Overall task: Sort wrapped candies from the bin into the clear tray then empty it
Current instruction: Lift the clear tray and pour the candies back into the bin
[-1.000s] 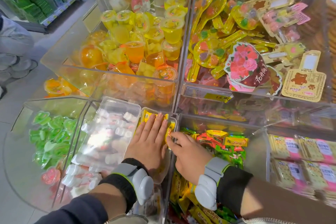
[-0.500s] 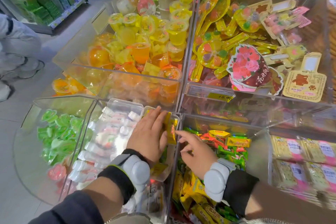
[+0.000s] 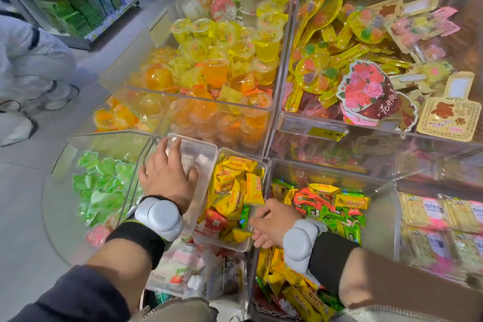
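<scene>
A clear tray (image 3: 263, 167) full of yellow wrapped candies (image 3: 236, 191), with a few red and green ones, rests across the lower bins. My right hand (image 3: 273, 222) curls round the tray's right rim, thumb on top. Just right of it lies the bin (image 3: 392, 191) of mixed yellow, red and green wrapped candies (image 3: 329, 204). My left hand (image 3: 167, 178) lies flat, fingers spread, on a second clear tray (image 3: 206, 149) of white wrapped sweets, left of the yellow tray. Both wrists carry grey bands.
Green jelly cups (image 3: 102, 183) fill the curved bin at left. Orange and yellow jelly cups (image 3: 214, 60) sit in the upper bin, spoon-shaped candy packs (image 3: 339, 55) to the right. Pink-and-yellow packets (image 3: 439, 214) lie far right. A person (image 3: 31, 60) crouches in the aisle.
My left hand slid left off the yellow candies onto the white-sweet tray, uncovering them. My right hand dropped back to the yellow tray's right rim and closed on it.
</scene>
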`<state>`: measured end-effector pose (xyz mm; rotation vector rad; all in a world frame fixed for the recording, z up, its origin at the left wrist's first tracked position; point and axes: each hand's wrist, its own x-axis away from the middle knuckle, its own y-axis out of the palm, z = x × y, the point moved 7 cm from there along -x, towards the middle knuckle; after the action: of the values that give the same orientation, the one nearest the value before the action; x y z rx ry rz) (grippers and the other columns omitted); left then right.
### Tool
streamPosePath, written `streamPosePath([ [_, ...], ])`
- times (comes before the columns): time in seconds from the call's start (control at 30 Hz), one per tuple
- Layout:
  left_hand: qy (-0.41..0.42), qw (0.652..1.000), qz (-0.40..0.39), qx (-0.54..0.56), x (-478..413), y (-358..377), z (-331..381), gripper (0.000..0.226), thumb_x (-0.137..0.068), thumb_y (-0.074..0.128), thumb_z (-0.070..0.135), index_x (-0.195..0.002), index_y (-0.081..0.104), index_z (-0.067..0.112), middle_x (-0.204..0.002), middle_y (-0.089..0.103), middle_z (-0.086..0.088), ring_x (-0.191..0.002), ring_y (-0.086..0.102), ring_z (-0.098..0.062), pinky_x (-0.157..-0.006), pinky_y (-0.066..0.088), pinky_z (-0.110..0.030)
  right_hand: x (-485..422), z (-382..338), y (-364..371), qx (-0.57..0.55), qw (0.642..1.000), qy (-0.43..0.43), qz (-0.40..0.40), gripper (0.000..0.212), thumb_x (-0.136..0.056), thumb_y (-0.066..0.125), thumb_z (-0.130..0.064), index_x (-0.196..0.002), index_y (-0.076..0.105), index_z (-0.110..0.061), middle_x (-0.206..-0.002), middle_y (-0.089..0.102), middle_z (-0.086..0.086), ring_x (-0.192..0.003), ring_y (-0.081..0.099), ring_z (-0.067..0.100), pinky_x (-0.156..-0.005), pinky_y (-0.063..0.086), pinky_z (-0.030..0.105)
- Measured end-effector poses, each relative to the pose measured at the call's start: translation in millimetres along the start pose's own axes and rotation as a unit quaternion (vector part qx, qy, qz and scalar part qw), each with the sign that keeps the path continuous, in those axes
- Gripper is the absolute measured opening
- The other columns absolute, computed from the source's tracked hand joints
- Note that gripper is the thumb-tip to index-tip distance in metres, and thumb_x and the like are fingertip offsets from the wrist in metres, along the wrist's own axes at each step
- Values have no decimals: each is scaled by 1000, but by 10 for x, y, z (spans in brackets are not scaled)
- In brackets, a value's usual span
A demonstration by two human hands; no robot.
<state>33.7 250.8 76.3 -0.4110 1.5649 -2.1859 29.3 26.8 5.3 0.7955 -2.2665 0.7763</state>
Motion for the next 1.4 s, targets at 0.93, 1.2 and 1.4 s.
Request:
streamPosePath([
  [0.93, -27, 984, 106, 140, 176, -509, 280, 65, -71, 33, -11, -122, 41, 28, -127, 43, -16, -88, 51, -37, -68, 37, -38, 490, 39, -561, -48, 984, -102, 140, 13, -86, 49, -12, -73, 49, -9, -50, 59, 10, -43, 61, 16, -56, 58, 37],
  [1.2, -2, 983, 78, 168, 420, -267, 765, 61, -73, 32, -12, -121, 42, 25, -126, 41, -16, -90, 54, -40, -69, 38, -39, 689, 521, -938, -43, 978, -92, 184, 11, -84, 50, -10, -73, 49, -9, -51, 60, 11, -46, 61, 22, -57, 57, 42],
  [1.4, 22, 986, 21, 165, 592, 76, 1075, 58, -76, 37, -9, -121, 39, 28, -127, 39, -12, -84, 53, -36, -63, 37, -39, 726, 967, -1126, -26, 979, -56, 194, 19, -84, 49, -12, -66, 45, -15, -44, 60, 2, -40, 60, 13, -49, 54, 31],
])
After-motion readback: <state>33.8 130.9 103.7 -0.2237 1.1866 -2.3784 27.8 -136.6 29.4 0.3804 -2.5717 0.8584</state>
